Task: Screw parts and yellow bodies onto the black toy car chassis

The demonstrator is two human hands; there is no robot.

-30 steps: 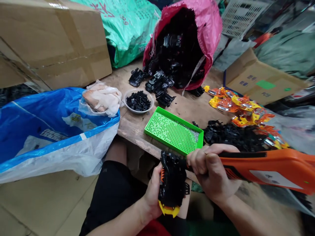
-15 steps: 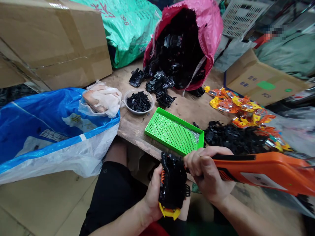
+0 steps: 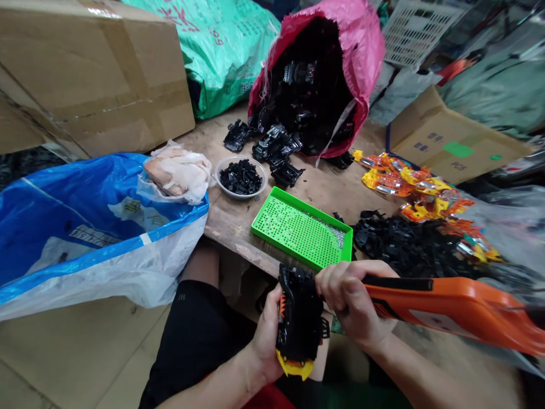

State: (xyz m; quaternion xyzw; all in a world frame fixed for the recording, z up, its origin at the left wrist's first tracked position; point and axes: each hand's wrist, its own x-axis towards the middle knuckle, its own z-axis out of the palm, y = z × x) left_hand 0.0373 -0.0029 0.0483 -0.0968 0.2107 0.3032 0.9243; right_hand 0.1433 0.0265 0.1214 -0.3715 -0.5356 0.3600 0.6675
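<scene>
My left hand (image 3: 267,335) is wrapped round the left side of a black toy car body (image 3: 300,318) with a yellow end piece and orange marks. My right hand (image 3: 355,298) grips the front of an orange electric screwdriver (image 3: 447,309), which lies nearly level and points left. Its tip meets the car's right side, hidden behind my fingers. Just beyond both hands, a green perforated tray (image 3: 293,227) holds small metal screws on the table (image 3: 230,230). A heap of small black plastic parts (image 3: 392,238) lies beyond the right hand.
A bowl of black pieces (image 3: 240,177) stands left of the tray. Behind it, a pink sack (image 3: 361,45) spills black car bodies. Orange and yellow parts (image 3: 417,184) lie at right. A blue-lined bag (image 3: 85,210) hangs at left, below a cardboard box (image 3: 93,74).
The screwdriver's rear end has tilted down a little, and my right hand has shifted slightly left with it. My left hand and the car body stay almost where they were.
</scene>
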